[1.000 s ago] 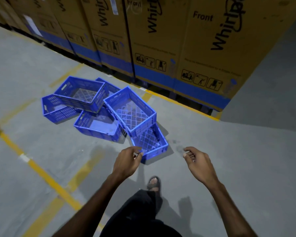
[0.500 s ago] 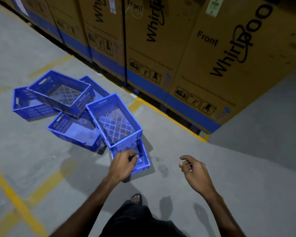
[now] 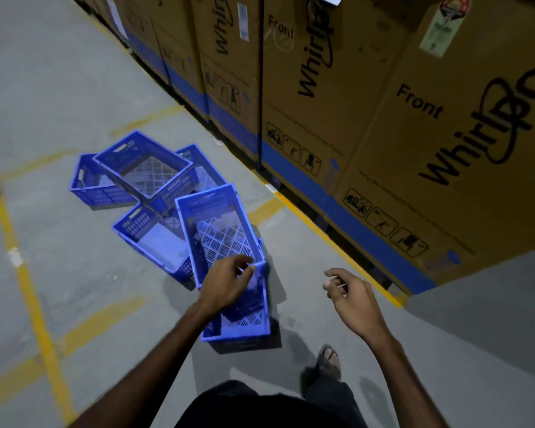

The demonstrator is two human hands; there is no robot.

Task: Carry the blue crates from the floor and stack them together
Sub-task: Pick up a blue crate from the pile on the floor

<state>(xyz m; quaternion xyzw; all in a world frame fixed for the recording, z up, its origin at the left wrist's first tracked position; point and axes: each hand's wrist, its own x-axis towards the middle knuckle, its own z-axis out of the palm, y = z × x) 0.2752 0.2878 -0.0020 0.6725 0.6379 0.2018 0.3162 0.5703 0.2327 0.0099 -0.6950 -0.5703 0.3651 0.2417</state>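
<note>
Several blue plastic crates lie in a loose pile on the grey floor. The nearest crate (image 3: 244,330) sits flat in front of my feet. A second crate (image 3: 220,233) leans tilted on top of it. My left hand (image 3: 226,284) hovers over that tilted crate's near rim, fingers half curled with the tips at the rim, not closed around it. My right hand (image 3: 351,293) hangs in the air to the right of the crates, loosely curled and holding no crate. Behind, another crate (image 3: 155,242) lies flat, with one more crate (image 3: 142,168) propped above it.
A row of tall brown cardboard appliance boxes (image 3: 337,97) runs along the right and back, close to the pile. Yellow floor lines (image 3: 31,291) cross the concrete on the left. My sandalled foot (image 3: 329,359) stands just right of the nearest crate.
I have walked up to the pile, and the crates now sit closer and lower in view. My left hand has reached forward from short of the crates to the tilted crate's near rim.
</note>
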